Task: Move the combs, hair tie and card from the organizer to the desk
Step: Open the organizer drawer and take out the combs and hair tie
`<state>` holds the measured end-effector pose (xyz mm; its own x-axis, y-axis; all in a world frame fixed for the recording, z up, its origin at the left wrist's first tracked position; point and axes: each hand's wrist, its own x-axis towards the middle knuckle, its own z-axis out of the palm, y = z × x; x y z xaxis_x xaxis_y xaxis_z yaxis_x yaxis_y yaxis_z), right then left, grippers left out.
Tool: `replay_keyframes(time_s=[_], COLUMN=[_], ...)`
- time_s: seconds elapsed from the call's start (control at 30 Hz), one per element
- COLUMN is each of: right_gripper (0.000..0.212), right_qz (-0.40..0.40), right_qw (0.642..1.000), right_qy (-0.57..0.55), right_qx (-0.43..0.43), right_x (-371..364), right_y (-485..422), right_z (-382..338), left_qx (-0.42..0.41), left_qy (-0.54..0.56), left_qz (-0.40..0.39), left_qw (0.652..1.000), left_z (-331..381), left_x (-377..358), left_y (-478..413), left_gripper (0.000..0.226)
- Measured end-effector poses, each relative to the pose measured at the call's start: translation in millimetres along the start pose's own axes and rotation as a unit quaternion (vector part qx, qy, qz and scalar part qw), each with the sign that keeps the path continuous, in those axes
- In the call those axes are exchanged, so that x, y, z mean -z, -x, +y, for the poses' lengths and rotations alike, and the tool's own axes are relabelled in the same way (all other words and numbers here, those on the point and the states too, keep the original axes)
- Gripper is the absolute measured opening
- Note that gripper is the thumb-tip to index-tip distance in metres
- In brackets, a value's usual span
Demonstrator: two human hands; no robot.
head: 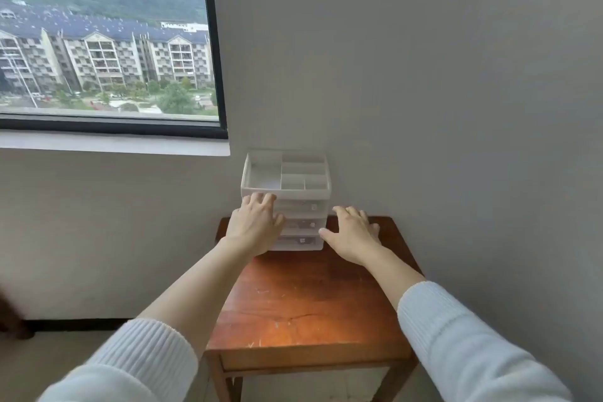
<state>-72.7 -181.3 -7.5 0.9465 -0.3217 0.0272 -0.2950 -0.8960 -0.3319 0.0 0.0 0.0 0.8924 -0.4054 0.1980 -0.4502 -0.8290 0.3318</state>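
A white plastic organizer (287, 188) stands at the far end of a small wooden desk (310, 303), against the wall. Its top is a tray with several dividers, and three clear drawers sit below. My left hand (256, 225) lies against the organizer's left front, fingers spread over the drawer fronts. My right hand (352, 233) is beside its right side, fingers apart, thumb near the lowest drawer. Neither hand holds anything. No comb, hair tie or card shows; the drawers' contents are too faint to tell.
A grey wall runs close along the desk's right side and behind the organizer. A dark-framed window (215, 42) with a white sill is to the upper left. The floor (49, 356) lies left of the desk.
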Motion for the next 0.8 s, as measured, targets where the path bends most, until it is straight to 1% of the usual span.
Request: replay_keyframes(time_s=[0.03,0.17,0.23,0.3,0.37,0.43,0.47,0.53,0.6,0.63,0.67,0.7,0.8], right_gripper=[0.063,0.061,0.058,0.055,0.052,0.045,0.039,0.03,0.026,0.026,0.026,0.026,0.032], right_qz=[-0.016,-0.079,-0.111,-0.136,-0.152,-0.166,-0.168,-0.155,-0.133,-0.124,-0.117,-0.113,-0.112], right_qw=[1.0,0.991,0.973,0.941,0.9,0.844,0.808,0.725,0.637,0.604,0.582,0.571,0.568], right_qy=[-0.015,-0.09,-0.186,-0.294,-0.382,-0.469,-0.515,-0.609,-0.692,-0.72,-0.738,-0.747,-0.746], right_qx=[-0.015,-0.06,-0.08,-0.099,-0.144,-0.202,-0.231,-0.282,-0.313,-0.319,-0.321,-0.321,-0.328], right_x=[-8,-43,-57,-70,-80,-89,-92,-99,-106,-108,-109,-110,-110], right_y=[-14,-67,-89,-104,-117,-126,-130,-135,-138,-139,-140,-140,-137], right_z=[-3,-11,-17,-24,-30,-35,-38,-41,-44,-45,-47,-49,-52], left_qx=[-0.007,-0.057,-0.097,-0.124,-0.139,-0.139,-0.137,-0.123,-0.107,-0.102,-0.099,-0.099,-0.098], left_qy=[-0.012,-0.089,-0.112,-0.114,-0.097,-0.052,-0.026,0.023,0.069,0.085,0.097,0.103,0.11], left_qz=[-0.01,-0.004,0.004,-0.006,-0.008,0.019,0.036,0.059,0.069,0.072,0.073,0.07,0.061], left_qw=[1.0,0.994,0.989,0.986,0.986,0.989,0.99,0.99,0.989,0.989,0.988,0.987,0.987], left_z=[-8,-46,-61,-72,-81,-85,-86,-86,-84,-84,-84,-85,-89], left_x=[-6,-34,-45,-52,-60,-66,-69,-73,-77,-78,-79,-79,-79], left_y=[-14,-68,-87,-98,-104,-106,-106,-107,-109,-110,-111,-112,-114], left_gripper=[0.047,0.05,0.052,0.051,0.05,0.048,0.047,0.044,0.042,0.041,0.041,0.041,0.042])
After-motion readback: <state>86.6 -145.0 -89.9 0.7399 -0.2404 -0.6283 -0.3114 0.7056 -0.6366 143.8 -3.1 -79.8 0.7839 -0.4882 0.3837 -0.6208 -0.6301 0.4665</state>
